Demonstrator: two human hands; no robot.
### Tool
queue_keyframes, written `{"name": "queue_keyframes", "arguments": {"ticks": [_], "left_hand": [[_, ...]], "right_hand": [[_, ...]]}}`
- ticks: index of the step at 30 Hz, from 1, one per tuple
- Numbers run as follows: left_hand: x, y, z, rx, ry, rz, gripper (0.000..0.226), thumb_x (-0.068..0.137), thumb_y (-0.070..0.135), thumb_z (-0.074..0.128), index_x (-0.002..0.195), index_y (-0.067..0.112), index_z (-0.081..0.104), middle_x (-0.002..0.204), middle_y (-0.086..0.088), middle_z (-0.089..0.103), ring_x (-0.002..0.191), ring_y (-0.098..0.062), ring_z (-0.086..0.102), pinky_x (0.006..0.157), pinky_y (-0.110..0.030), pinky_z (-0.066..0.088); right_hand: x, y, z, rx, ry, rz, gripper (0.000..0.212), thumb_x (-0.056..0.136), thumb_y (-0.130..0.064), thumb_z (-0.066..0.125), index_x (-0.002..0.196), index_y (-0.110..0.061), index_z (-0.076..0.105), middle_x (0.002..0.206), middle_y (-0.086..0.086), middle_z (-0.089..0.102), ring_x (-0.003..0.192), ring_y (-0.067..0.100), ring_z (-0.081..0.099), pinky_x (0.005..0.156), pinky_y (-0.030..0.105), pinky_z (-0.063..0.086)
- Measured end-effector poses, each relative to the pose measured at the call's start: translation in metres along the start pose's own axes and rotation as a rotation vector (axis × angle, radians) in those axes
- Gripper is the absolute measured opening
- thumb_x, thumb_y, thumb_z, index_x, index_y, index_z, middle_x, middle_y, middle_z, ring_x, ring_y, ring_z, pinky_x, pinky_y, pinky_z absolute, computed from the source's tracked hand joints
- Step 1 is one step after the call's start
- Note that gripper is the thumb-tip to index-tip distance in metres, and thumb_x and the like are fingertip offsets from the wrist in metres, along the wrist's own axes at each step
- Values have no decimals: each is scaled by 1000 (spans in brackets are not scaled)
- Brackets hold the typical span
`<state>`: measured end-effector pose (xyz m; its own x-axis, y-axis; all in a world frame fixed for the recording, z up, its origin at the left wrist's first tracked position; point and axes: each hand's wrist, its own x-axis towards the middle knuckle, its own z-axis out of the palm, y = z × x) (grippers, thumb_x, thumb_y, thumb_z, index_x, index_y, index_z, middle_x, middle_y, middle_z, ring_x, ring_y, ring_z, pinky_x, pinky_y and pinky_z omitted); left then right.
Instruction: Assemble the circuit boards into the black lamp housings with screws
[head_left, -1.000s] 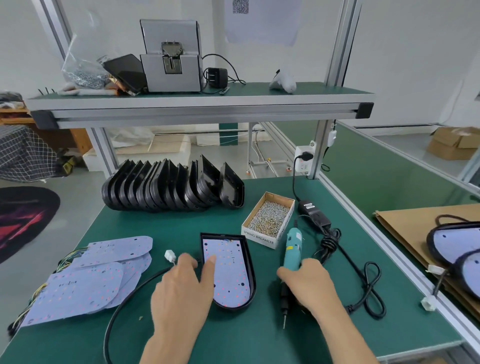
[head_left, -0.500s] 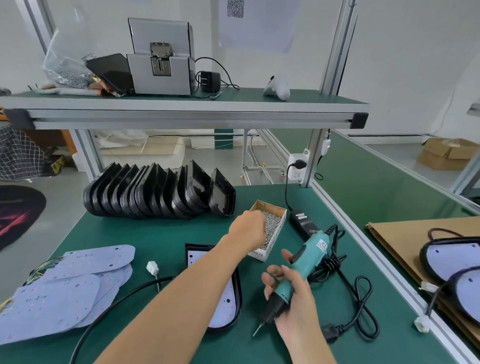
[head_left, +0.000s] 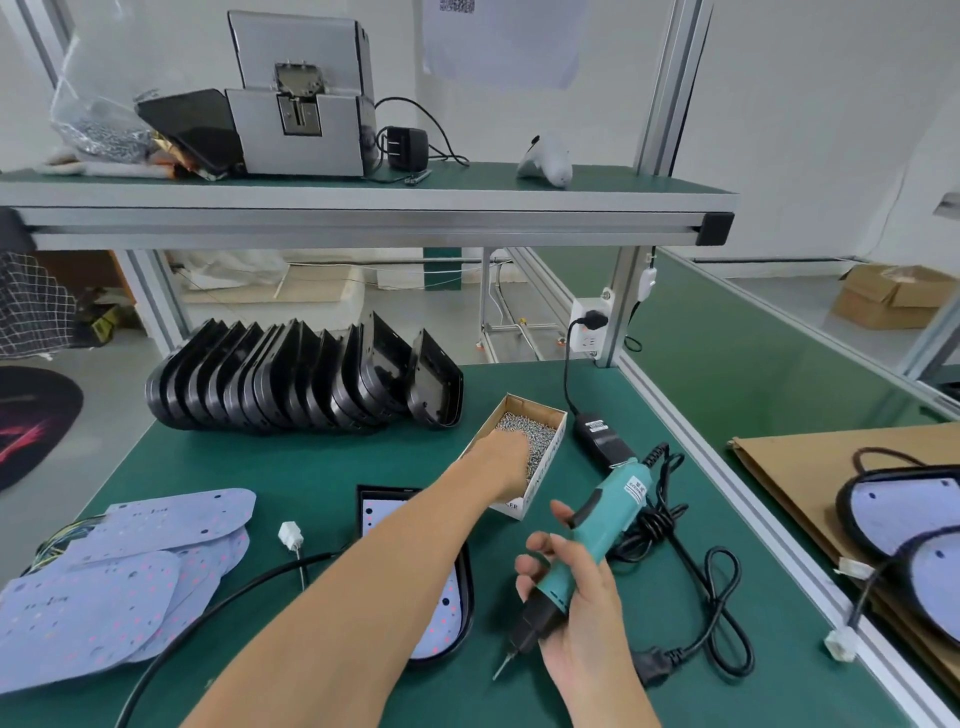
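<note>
- Black lamp housing (head_left: 464, 587) with a pale circuit board (head_left: 441, 610) inside lies near the worktop's front edge, under the left forearm.
- Left hand (head_left: 506, 460) dips into the cardboard screw box (head_left: 540, 457); its fingers are hidden, grip unclear. Best to lift one screw only.
- Right hand (head_left: 582, 592) grips the teal electric screwdriver (head_left: 582, 540), tip down.
- Green worktop (head_left: 322, 467): spare housings (head_left: 291, 379) stacked along the back edge, loose boards (head_left: 119, 577) at the left.

Black lamp housing (head_left: 464, 597) lying flat near the bench's front edge with a pale dotted circuit board (head_left: 441, 613) sitting inside, spare boards (head_left: 119, 582) lying stacked at the left edge, empty housings (head_left: 291, 379) standing in a row along the back edge, boxed screws (head_left: 535, 441) sitting right of centre.
</note>
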<state>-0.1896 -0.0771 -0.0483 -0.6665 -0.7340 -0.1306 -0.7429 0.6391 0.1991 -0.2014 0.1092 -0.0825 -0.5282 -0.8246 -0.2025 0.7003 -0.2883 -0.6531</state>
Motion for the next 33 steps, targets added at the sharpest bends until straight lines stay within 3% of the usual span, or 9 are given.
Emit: {"name": "queue_keyframes", "arguments": {"ticks": [4,8,10,12,15,20,24,29,33], "left_hand": [[1,3,1,25,3,-7,20,92,4,60,111,10,58,116,-13,66,107,-31,63,70,-38,45],[-1,1,4,-4,40,0,15,90,5,62,98,13,52,113,-14,67,106,-33,65,74,-40,50],[-2,-3,5,-98,103,-18,10,90,5,63,99,8,60,110,-14,69,101,-34,66,76,-40,54],[-4,-7,3,-346,205,-70,9,95,10,61,101,8,68,102,-11,72,94,-30,68,78,-39,58],[-19,-15,-4,-803,346,-129,13,101,18,62,95,11,71,80,0,68,73,-16,62,67,-28,50],[-76,-28,-15,-1515,294,-135,4,100,1,64,102,-2,67,77,-10,70,67,-15,71,64,-21,56],[-131,-41,-13,-1929,262,-174,3,97,-4,64,98,-1,64,78,-10,71,72,-16,74,68,-20,60],[-177,-40,-11,-2018,284,-148,11,82,3,74,89,4,65,72,-3,67,62,-12,65,65,-18,59],[-204,-38,-9,-1906,292,-103,17,80,13,74,89,4,63,71,-6,59,55,-12,56,56,-19,53]], "right_hand": [[0,1,0,-11,13,3,31,98,0,54,125,-10,64,77,15,62,58,24,61,49,28,50],[0,1,0,-22,24,7,30,97,1,55,122,-11,66,77,15,62,58,25,61,48,29,50],[0,1,0,-27,31,9,30,97,2,55,122,-10,65,77,15,62,58,25,61,48,29,50],[0,1,0,-26,35,9,29,97,2,55,122,-10,64,77,15,61,58,25,60,48,29,50],[-2,1,1,-33,35,-5,30,94,0,59,122,-10,65,76,15,61,57,24,59,49,29,49],[-6,-5,8,28,18,-51,41,87,-36,64,118,-9,65,66,9,48,49,19,45,44,27,42],[-14,-16,25,77,-40,-73,36,89,-43,61,113,-15,66,68,6,49,53,19,46,49,27,45],[-22,-31,54,175,-143,-101,28,94,-39,59,108,-17,66,69,3,51,56,16,49,53,24,47],[-26,-40,74,306,-192,-153,25,98,-41,55,106,-19,64,72,-2,51,58,13,48,56,23,46]]}}
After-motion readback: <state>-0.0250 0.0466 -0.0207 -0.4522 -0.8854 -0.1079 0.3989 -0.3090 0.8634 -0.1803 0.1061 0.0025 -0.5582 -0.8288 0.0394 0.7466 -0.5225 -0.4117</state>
